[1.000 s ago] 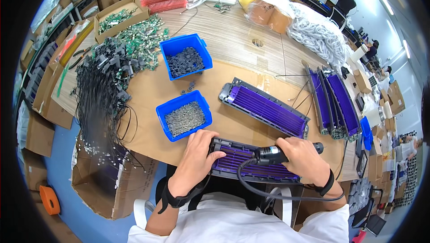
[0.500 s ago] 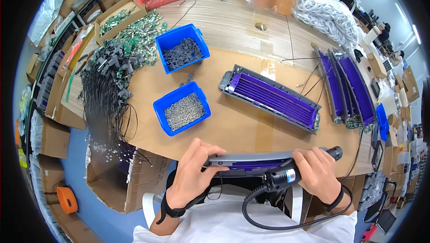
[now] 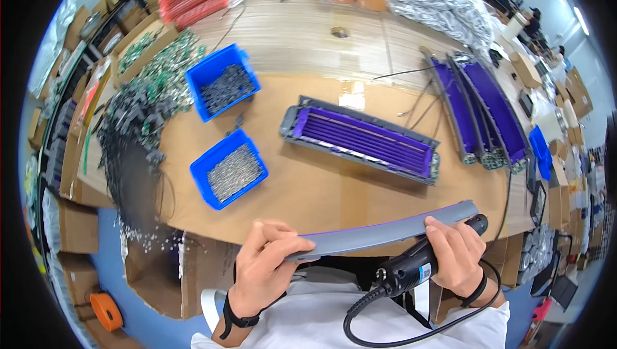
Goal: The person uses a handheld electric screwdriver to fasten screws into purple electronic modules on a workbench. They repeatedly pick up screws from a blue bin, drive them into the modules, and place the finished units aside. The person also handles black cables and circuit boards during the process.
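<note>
A long, slightly curved grey housing (image 3: 379, 231) with a purple inner edge is held up in front of my body. My left hand (image 3: 263, 272) pinches its left end between thumb and fingers. My right hand (image 3: 457, 256) grips a black corded electric screwdriver (image 3: 406, 270), with its thumb pressed on the right end of the housing. The screwdriver lies below the housing, its cable looping back over my lap. Beyond my hands, another grey housing with a slatted purple inside (image 3: 363, 140) lies on the brown cardboard sheet (image 3: 308, 201).
Two blue bins stand left of centre, one with dark small parts (image 3: 198, 106), one with silver screws (image 3: 199, 185). Far left are black cables (image 3: 132, 150) and green circuit boards (image 3: 173, 60). Several purple housings (image 3: 485, 98) lie at right.
The housing in my hands has been turned so its smooth grey outer face shows, and its right end has risen. The view has shifted, moving the table things leftward.
</note>
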